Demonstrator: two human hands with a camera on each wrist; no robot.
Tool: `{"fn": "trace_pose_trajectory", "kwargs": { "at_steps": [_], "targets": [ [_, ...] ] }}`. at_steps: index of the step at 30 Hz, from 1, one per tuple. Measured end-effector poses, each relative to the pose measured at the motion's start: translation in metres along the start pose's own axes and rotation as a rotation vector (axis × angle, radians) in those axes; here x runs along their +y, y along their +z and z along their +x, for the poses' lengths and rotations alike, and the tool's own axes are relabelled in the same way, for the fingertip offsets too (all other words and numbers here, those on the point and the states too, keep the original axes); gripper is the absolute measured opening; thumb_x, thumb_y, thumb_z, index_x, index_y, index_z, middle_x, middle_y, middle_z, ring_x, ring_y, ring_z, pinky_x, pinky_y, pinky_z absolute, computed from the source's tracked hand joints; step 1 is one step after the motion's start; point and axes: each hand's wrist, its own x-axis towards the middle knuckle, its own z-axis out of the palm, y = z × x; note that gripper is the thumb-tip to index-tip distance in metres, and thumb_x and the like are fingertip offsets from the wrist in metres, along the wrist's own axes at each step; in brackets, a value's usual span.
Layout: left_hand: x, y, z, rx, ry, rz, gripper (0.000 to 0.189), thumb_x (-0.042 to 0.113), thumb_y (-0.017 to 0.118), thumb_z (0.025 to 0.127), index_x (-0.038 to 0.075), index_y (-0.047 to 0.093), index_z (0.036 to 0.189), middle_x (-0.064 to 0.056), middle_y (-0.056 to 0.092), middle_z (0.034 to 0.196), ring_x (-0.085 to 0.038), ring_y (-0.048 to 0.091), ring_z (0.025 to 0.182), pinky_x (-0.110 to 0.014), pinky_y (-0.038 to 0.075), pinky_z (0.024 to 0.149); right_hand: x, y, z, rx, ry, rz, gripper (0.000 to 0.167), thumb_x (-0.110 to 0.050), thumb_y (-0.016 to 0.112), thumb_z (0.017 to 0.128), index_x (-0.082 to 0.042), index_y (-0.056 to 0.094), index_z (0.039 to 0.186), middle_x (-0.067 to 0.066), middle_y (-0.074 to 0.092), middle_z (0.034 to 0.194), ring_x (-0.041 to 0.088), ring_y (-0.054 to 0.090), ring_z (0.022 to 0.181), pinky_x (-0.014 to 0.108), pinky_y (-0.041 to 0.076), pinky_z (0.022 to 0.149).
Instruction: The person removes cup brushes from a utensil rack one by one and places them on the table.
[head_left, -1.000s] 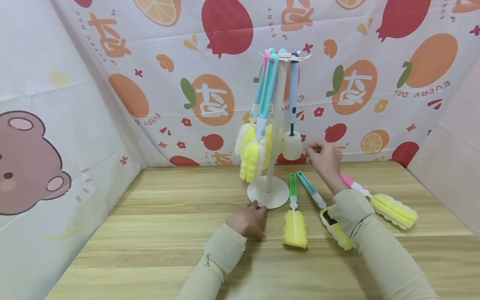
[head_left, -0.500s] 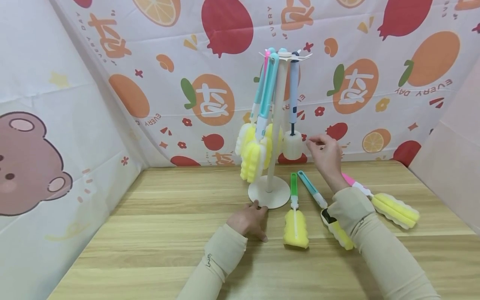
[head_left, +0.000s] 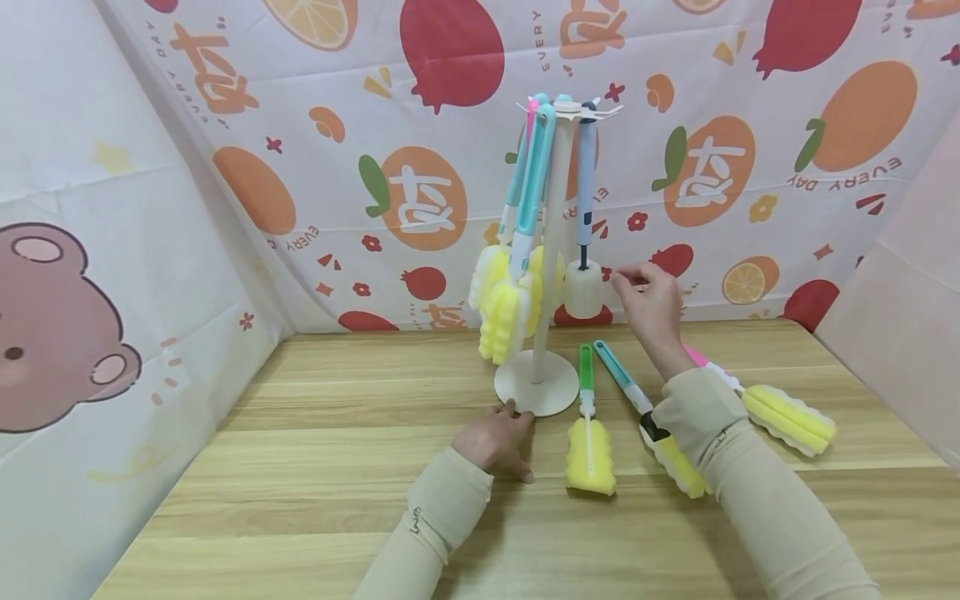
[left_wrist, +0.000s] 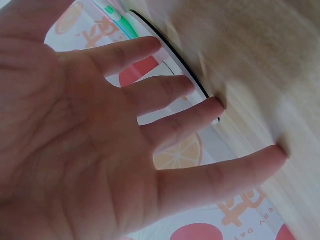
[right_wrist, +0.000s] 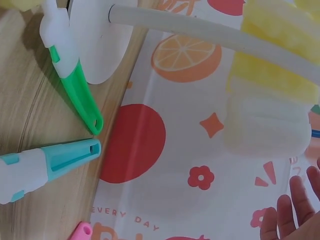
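Note:
A white rack with a round base (head_left: 537,400) and upright pole (head_left: 550,275) stands on the wooden table. Several sponge bottle brushes hang from its top hooks. My left hand (head_left: 491,437) rests on the table with fingers spread, fingertips right at the base's front edge; the left wrist view shows its open palm (left_wrist: 115,135). On the rack's right side hangs a blue-handled brush (head_left: 587,183) with a white cylindrical sponge (head_left: 584,292). Just right of that sponge my right hand (head_left: 651,308) is raised, fingers loosely bent and holding nothing; its fingertips (right_wrist: 285,207) show below the sponge in the right wrist view.
A green-handled brush (head_left: 589,458), a teal-handled brush (head_left: 624,379) and a pink-handled brush (head_left: 787,417) lie on the table at the right. The right forearm partly covers the teal one. A fruit-print cloth (head_left: 330,208) hangs behind the table.
My right hand has lifted very slightly beside the white sponge, and its fingers have loosened a little. The left hand, rack and brushes have stayed put.

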Motion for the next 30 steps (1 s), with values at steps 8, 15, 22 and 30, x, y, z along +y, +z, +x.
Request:
{"fn": "trace_pose_trajectory", "kwargs": {
  "at_steps": [8,15,22,30],
  "targets": [
    [-0.002,0.000,0.000,0.004,-0.004,-0.001,0.086,0.039,0.089,0.077,0.013,0.048,0.148,-0.020,0.033,0.160,-0.038,0.036,0.144,-0.055,0.043,0.107,-0.005,0.002,0.003,-0.019,-0.003,0.016,0.024,-0.015,0.065,0.100,0.003,0.071,0.115,0.017,0.069,0.109,0.028,0.060,0.099,0.030,0.048,0.074],
    [-0.001,0.001,0.000,0.004,0.001,0.016,0.084,0.040,0.088,0.077,0.014,0.049,0.148,-0.019,0.034,0.160,-0.037,0.037,0.143,-0.052,0.044,0.107,-0.010,0.002,0.004,-0.030,-0.010,0.019,0.027,-0.017,0.065,0.101,0.003,0.070,0.118,0.017,0.070,0.112,0.027,0.061,0.099,0.024,0.051,0.077],
    [0.000,0.001,0.000,0.008,0.006,0.018,0.084,0.039,0.089,0.077,0.013,0.050,0.147,-0.020,0.036,0.159,-0.037,0.038,0.143,-0.051,0.044,0.108,-0.014,0.004,0.008,-0.076,0.004,0.032,0.029,-0.015,0.064,0.102,0.002,0.068,0.126,0.017,0.069,0.121,0.029,0.063,0.109,0.038,0.055,0.095],
    [-0.001,0.001,0.000,0.012,0.012,0.018,0.083,0.039,0.089,0.077,0.012,0.051,0.146,-0.021,0.036,0.159,-0.038,0.039,0.143,-0.051,0.044,0.108,-0.018,0.006,0.010,-0.117,0.027,0.066,0.034,-0.014,0.064,0.101,0.001,0.064,0.132,0.017,0.067,0.128,0.030,0.059,0.124,0.044,0.047,0.106]
  ]
}}
